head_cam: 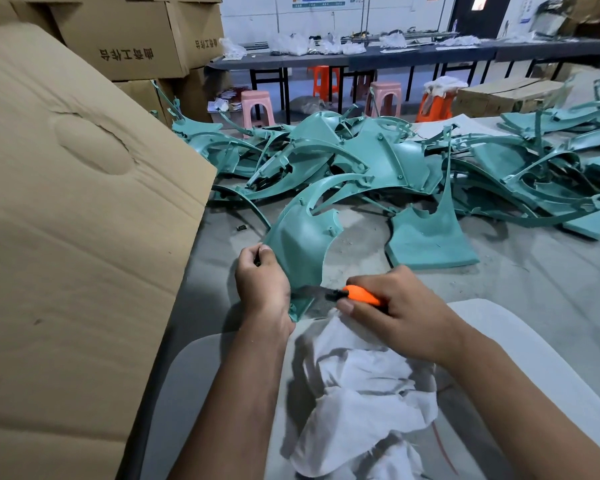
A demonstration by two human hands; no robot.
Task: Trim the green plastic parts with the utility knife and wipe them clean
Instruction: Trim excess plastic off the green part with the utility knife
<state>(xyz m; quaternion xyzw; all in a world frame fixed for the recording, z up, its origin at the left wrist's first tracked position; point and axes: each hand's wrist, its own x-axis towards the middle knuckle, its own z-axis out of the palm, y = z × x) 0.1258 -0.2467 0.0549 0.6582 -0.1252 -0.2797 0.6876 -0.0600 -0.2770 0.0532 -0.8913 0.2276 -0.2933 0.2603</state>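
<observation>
My left hand [262, 282] grips the left edge of a curved green plastic part [300, 240] that stands tilted on the grey table. My right hand [395, 308] holds an orange utility knife [361, 295], its blade laid against the part's lower end just right of my left hand. A crumpled white cloth [357, 393] lies in my lap below both hands. A big heap of green plastic parts [378, 157] covers the table beyond, and one flat green piece [430, 237] lies to the right of the held part.
A large cardboard box flap [77, 202] leans at my left, with stacked cartons [125, 36] behind it. Pink and orange stools [257, 105] stand under a long dark bench [361, 58] at the back. Plastic shavings dot the table [534, 289].
</observation>
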